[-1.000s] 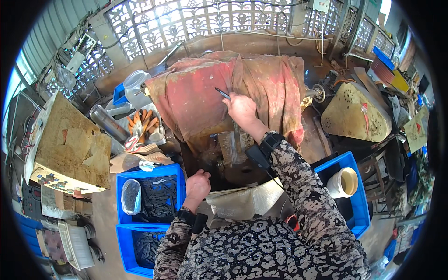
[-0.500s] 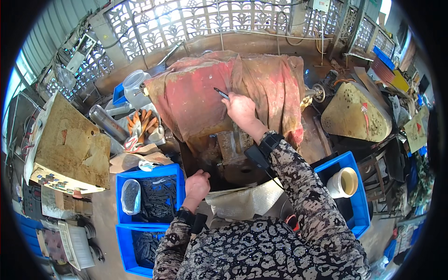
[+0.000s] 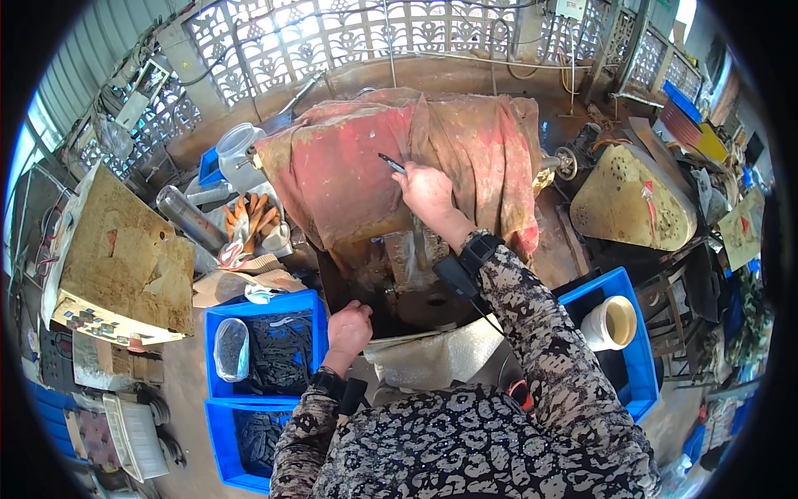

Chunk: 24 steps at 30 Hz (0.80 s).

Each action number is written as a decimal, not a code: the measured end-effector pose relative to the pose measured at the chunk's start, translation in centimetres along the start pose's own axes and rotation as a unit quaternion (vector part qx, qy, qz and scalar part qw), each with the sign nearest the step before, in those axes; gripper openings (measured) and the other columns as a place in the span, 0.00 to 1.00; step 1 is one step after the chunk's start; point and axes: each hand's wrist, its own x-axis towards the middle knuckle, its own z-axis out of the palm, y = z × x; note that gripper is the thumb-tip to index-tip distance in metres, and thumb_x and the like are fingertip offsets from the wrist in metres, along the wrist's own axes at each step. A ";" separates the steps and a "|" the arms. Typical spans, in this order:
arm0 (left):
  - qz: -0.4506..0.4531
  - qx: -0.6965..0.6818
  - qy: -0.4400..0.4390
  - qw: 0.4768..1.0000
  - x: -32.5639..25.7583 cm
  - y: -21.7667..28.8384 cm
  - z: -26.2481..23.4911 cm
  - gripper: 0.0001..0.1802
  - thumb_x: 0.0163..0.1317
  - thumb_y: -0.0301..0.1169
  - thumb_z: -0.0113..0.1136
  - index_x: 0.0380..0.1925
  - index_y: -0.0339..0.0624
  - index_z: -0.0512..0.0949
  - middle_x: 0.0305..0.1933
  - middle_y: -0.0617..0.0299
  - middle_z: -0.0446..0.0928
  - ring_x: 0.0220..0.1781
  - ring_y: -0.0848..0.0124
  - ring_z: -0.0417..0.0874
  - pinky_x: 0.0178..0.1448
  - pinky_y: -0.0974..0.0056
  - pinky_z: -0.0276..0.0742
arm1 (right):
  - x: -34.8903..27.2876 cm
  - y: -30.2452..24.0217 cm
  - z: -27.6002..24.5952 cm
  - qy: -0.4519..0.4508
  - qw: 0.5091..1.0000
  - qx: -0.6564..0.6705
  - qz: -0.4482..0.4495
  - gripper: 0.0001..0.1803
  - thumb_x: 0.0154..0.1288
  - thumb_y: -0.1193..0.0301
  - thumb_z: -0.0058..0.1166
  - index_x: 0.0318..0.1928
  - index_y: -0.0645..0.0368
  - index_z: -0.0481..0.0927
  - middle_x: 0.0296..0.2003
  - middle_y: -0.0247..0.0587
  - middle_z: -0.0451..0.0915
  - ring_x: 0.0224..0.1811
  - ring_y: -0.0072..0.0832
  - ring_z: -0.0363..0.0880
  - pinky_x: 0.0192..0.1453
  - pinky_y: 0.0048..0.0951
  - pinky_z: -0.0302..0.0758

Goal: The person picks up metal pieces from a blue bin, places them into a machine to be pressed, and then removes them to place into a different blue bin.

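Note:
My right hand (image 3: 428, 193) is raised over a machine draped with a stained red-brown cloth (image 3: 349, 166). Pinched in its fingers is a thin dark pointed strip (image 3: 391, 163), its tip aimed up and to the left. Lower down, my left hand (image 3: 350, 327) is closed at the near left edge of the machine's dark wet opening (image 3: 378, 299). Whether those curled fingers hold anything is hidden. Beneath the cloth's front edge a wet metal block (image 3: 407, 259) shows, right of the left hand and below the right.
Blue bins (image 3: 319, 333) of dark strips stand at my left, one holding a clear plastic container (image 3: 232, 349). Orange-fingered gloves (image 3: 249, 223) lie beyond them. At right, another blue bin (image 3: 628, 283) holds a beige bucket (image 3: 611, 323). A stained cabinet (image 3: 125, 258) stands far left.
Both hands keep nearly the same places and grips. The whole view has shifted very slightly.

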 end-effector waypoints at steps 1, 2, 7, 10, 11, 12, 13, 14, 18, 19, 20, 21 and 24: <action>0.000 0.001 0.001 1.000 0.0 0.0 0.0 0.07 0.52 0.29 0.56 0.30 0.48 0.82 0.35 0.58 0.79 0.36 0.57 0.83 0.38 0.55 0.81 | 0.0 0.0 0.0 -0.004 1.000 0.000 0.001 0.18 0.67 0.55 0.53 0.35 0.58 0.78 0.28 0.49 0.82 0.34 0.48 0.82 0.39 0.46 0.78; 0.005 0.003 0.022 1.000 0.0 0.0 0.1 0.07 0.52 0.29 0.56 0.30 0.48 0.82 0.35 0.58 0.79 0.36 0.57 0.83 0.38 0.55 0.81 | 0.0 0.0 0.0 -0.009 1.000 0.000 0.001 0.18 0.68 0.54 0.53 0.36 0.58 0.78 0.28 0.49 0.82 0.35 0.48 0.82 0.39 0.47 0.78; 0.003 0.000 0.005 1.000 0.0 0.0 0.1 0.07 0.52 0.29 0.56 0.29 0.49 0.82 0.35 0.58 0.79 0.35 0.57 0.83 0.38 0.55 0.81 | 0.2 0.0 -0.3 -0.017 1.000 0.008 0.004 0.19 0.68 0.54 0.52 0.37 0.58 0.78 0.30 0.50 0.82 0.37 0.49 0.82 0.41 0.48 0.78; -0.007 0.012 0.006 1.000 -0.1 0.2 -0.1 0.07 0.53 0.28 0.56 0.30 0.50 0.83 0.34 0.61 0.78 0.37 0.59 0.83 0.39 0.56 0.80 | 0.2 -0.1 -0.4 -0.025 1.000 0.008 0.015 0.19 0.68 0.54 0.52 0.38 0.58 0.78 0.31 0.51 0.82 0.38 0.49 0.82 0.42 0.48 0.77; -0.005 0.013 -0.004 1.000 -0.2 0.2 -0.2 0.07 0.53 0.28 0.56 0.30 0.50 0.83 0.34 0.61 0.78 0.37 0.59 0.83 0.39 0.56 0.80 | 0.2 -0.2 -0.4 -0.026 0.999 0.013 0.015 0.19 0.68 0.54 0.53 0.38 0.58 0.78 0.31 0.51 0.83 0.39 0.49 0.82 0.43 0.49 0.77; -0.006 0.011 -0.003 1.000 -0.2 0.3 -0.2 0.07 0.53 0.28 0.56 0.30 0.50 0.83 0.34 0.60 0.78 0.37 0.59 0.83 0.39 0.56 0.80 | 0.1 -0.2 -0.4 -0.029 0.999 0.012 0.014 0.19 0.68 0.54 0.53 0.38 0.58 0.78 0.31 0.51 0.83 0.39 0.49 0.82 0.43 0.49 0.77; -0.008 0.009 0.000 1.000 -0.2 0.3 -0.3 0.07 0.53 0.28 0.56 0.30 0.50 0.83 0.33 0.60 0.78 0.36 0.59 0.82 0.39 0.55 0.80 | 0.1 -0.2 -0.4 -0.026 0.999 0.011 0.017 0.19 0.68 0.54 0.52 0.38 0.58 0.78 0.31 0.51 0.83 0.39 0.49 0.82 0.43 0.49 0.77; -0.012 0.009 0.013 1.000 -0.2 0.3 -0.3 0.07 0.53 0.28 0.56 0.29 0.50 0.83 0.33 0.60 0.77 0.36 0.59 0.82 0.39 0.55 0.80 | 0.1 -0.2 -0.4 -0.024 0.999 0.010 0.018 0.19 0.68 0.54 0.52 0.38 0.58 0.78 0.32 0.51 0.82 0.39 0.50 0.82 0.43 0.49 0.77; -0.018 0.000 0.022 1.000 -0.3 0.3 -0.1 0.07 0.53 0.28 0.56 0.29 0.50 0.83 0.33 0.60 0.78 0.37 0.59 0.82 0.40 0.56 0.80 | 0.3 -0.2 -0.5 -0.035 0.999 0.009 0.013 0.19 0.68 0.54 0.53 0.38 0.58 0.78 0.32 0.52 0.82 0.40 0.50 0.81 0.43 0.49 0.76; -0.023 -0.003 0.004 1.000 -0.3 0.3 -0.1 0.07 0.53 0.28 0.56 0.29 0.50 0.83 0.33 0.60 0.78 0.37 0.59 0.82 0.40 0.56 0.80 | 0.3 -0.2 -0.5 -0.032 0.999 0.008 0.013 0.19 0.68 0.54 0.53 0.38 0.58 0.78 0.32 0.52 0.82 0.40 0.51 0.81 0.44 0.49 0.76; -0.020 -0.007 0.010 1.000 -0.2 0.2 0.0 0.07 0.53 0.28 0.56 0.29 0.49 0.82 0.33 0.59 0.78 0.36 0.58 0.82 0.38 0.55 0.80 | 0.4 -0.2 -0.6 -0.038 0.999 0.007 0.013 0.19 0.68 0.54 0.53 0.38 0.58 0.78 0.32 0.52 0.82 0.40 0.51 0.81 0.44 0.49 0.76; -0.015 -0.010 0.015 1.000 -0.2 0.2 0.1 0.06 0.53 0.29 0.56 0.28 0.48 0.82 0.33 0.58 0.77 0.35 0.57 0.82 0.37 0.54 0.80 | 0.4 -0.2 -0.6 -0.036 0.999 0.006 0.016 0.18 0.67 0.55 0.54 0.37 0.58 0.79 0.32 0.51 0.83 0.39 0.50 0.82 0.43 0.48 0.77; -0.004 -0.013 0.022 1.000 -0.2 0.1 0.3 0.05 0.53 0.29 0.56 0.27 0.48 0.81 0.33 0.57 0.77 0.34 0.56 0.82 0.36 0.53 0.80 | 0.3 -0.2 -0.7 -0.027 0.999 0.004 0.026 0.16 0.65 0.57 0.56 0.36 0.58 0.80 0.31 0.50 0.83 0.38 0.47 0.83 0.43 0.47 0.78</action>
